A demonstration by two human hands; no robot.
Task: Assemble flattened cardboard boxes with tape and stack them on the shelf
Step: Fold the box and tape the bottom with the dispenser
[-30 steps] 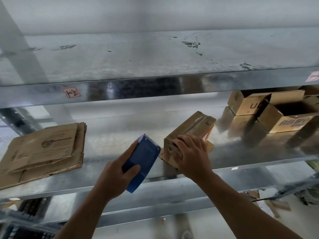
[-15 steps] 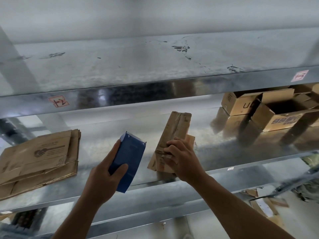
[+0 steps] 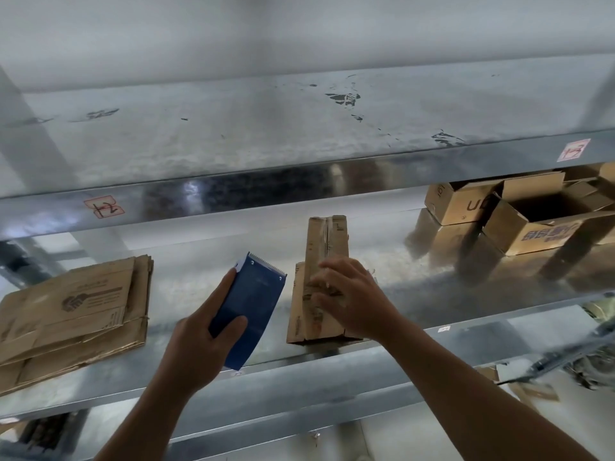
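A small taped cardboard box (image 3: 324, 244) lies on the metal shelf (image 3: 206, 281), its long side pointing away from me. My right hand (image 3: 352, 299) lies on its near half, fingers spread over the top; the hand is motion-blurred. My left hand (image 3: 199, 341) grips a blue tape dispenser (image 3: 253, 304) just left of the box, with its toothed blade end up. A stack of flattened cardboard boxes (image 3: 73, 311) lies at the shelf's left end.
Two assembled boxes with open flaps (image 3: 532, 224) (image 3: 459, 204) stand at the right back of the same shelf. An upper shelf (image 3: 266, 128) hangs close overhead, with labels on its front rail. Cardboard scraps (image 3: 529, 390) lie on the floor at lower right.
The small box has turned from slanting to the right to pointing straight back, and my right hand turned with it. The left hand with the dispenser stayed beside it.
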